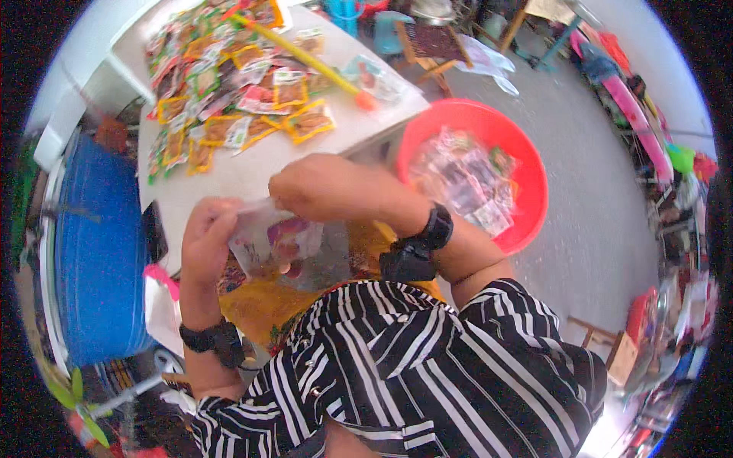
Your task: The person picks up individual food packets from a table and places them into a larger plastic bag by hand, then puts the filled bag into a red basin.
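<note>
A clear plastic bag with purple print (pixel 286 237) hangs between my two hands, just off the table's near edge. My left hand (pixel 209 235) pinches its left upper corner. At its right upper edge, my right hand (pixel 303 186) grips it with the fingers curled under and mostly hidden. Beyond my hands, a heap of small sealed food packets (pixel 229 86) covers the far left of the white table (pixel 189 197). Several packets with yellow borders (pixel 309 121) lie at the heap's near edge. Whether the bag holds anything is blurred.
A red plastic tub (pixel 532 194) with many packets in it stands right of the table. A yellow stick with red ends (pixel 303 60) lies across the heap. Left is a large blue container (pixel 103 246). A brown stool (pixel 432 43) stands beyond the tub; cluttered shelving lines the right.
</note>
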The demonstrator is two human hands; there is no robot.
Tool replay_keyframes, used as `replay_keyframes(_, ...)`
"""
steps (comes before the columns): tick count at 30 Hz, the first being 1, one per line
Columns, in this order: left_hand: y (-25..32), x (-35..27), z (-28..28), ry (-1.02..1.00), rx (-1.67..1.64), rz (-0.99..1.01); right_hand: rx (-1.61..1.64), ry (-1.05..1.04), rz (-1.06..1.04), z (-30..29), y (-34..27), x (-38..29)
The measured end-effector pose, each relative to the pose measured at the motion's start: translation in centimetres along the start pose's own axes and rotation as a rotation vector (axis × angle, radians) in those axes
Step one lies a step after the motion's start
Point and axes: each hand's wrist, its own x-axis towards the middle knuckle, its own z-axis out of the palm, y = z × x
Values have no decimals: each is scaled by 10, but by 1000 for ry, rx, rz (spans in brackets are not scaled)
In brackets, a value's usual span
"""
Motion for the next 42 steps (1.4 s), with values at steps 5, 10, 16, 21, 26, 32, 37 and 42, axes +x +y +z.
replay_keyframes(5, -46, -1, 8, -33, 104, -74, 69, -22, 330, -1, 24, -70)
replay_keyframes(10, -98, -10, -31, 40, 287, -212, -10, 312, 381, -20, 52, -148)
replay_keyframes(16, -179, -34, -86, 63, 525, -568, 217, 549, 745, -10, 87, -218)
replay_keyframes(21, -216, -58, -102, -10, 661, -623, 69, 536, 1032, 61, 166, -271)
replay_keyframes(26, -220, -63, -100, 96, 764, -627, 86, 372, 1160, 102, 244, -350)
replay_keyframes(32, -225, -62, -103, 161, 531, -690, -451, 363, 1266, 69, 320, -394)
replay_keyframes(37, -228, -65, -105, 188, 416, -638, -654, 414, 1289, -10, 362, -371)
replay_keyframes(42, -220, -64, -97, 214, 383, -642, -631, 697, 973, -6, 363, -301)
